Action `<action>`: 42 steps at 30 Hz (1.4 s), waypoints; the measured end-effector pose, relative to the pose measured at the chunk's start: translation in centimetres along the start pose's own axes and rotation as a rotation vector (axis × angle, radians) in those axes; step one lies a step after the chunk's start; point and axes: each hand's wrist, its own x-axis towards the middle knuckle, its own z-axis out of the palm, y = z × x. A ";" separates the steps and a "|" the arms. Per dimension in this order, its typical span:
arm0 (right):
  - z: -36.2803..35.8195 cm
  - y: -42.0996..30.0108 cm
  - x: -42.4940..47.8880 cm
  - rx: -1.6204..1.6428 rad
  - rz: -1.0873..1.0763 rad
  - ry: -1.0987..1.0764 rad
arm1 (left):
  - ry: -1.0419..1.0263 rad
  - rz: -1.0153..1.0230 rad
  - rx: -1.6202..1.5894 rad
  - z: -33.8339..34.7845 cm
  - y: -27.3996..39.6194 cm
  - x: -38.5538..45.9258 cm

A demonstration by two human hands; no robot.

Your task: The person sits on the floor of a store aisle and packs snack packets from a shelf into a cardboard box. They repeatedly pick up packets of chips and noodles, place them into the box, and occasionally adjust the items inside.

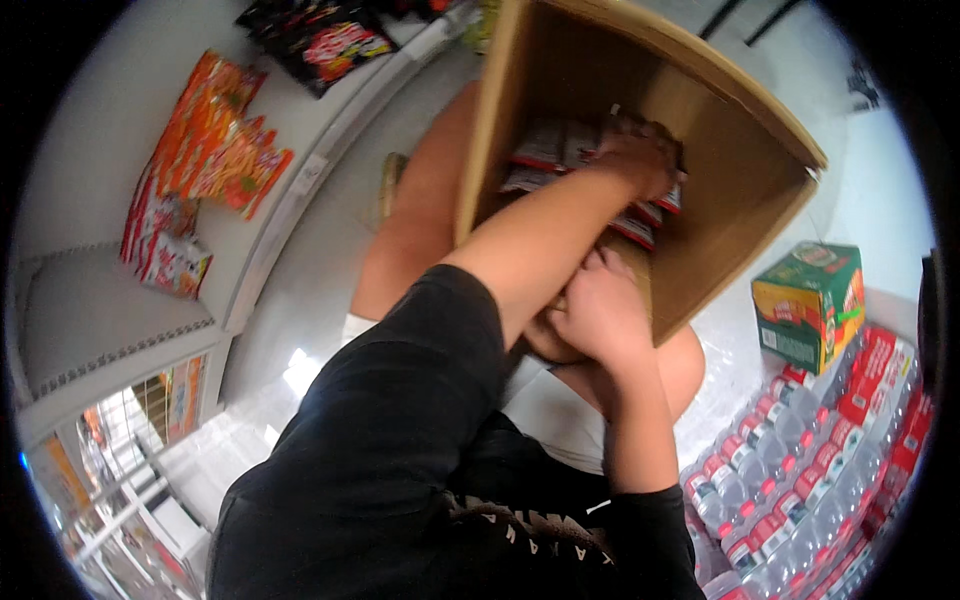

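A deep, open cardboard box (720, 187) is tilted by my bare legs. Several small packets with red edges (540, 150) lie inside it. My left hand (641, 159) reaches deep into the box and touches the packets; motion blur hides whether its fingers hold one. Nearer to my body, my right hand (609, 304) has its fingers curled over the box's near edge. The left forearm crosses above the box's near left part and hides some of its contents.
At left, a white metal shelf (112, 315) holds orange snack bags (217, 142), a red-and-white bag (169, 247) and a black bag (322, 45). Right of me stand a green-and-yellow carton (806, 307) and shrink-wrapped plastic bottles (795, 465). A wire rack (127, 487) is at lower left.
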 end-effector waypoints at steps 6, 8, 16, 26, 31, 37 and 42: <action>0.8 0.6 -0.2 -0.078 0.024 -0.028 | 0.288 0.221 -0.025 -4.8 3.7 -9.5; 4.3 2.3 -1.0 0.093 -0.017 0.171 | 0.202 0.516 -0.167 -7.3 2.4 -16.4; -0.4 -0.2 0.1 -0.027 -0.041 0.090 | 0.708 -0.287 -0.192 -10.4 -19.6 -40.1; -0.5 -0.1 0.2 0.060 -0.026 0.114 | 0.464 -0.886 0.545 -17.4 -49.3 -57.8; -1.1 -1.1 0.0 0.081 0.015 0.137 | 0.272 -1.025 0.421 -19.6 -44.1 -56.2; -1.3 -1.3 0.2 0.059 0.015 0.146 | 0.168 -1.012 0.302 -20.1 -44.2 -57.4; -0.5 -0.2 0.0 0.083 -0.041 0.202 | 0.307 -0.849 -0.031 -16.1 -44.5 -58.7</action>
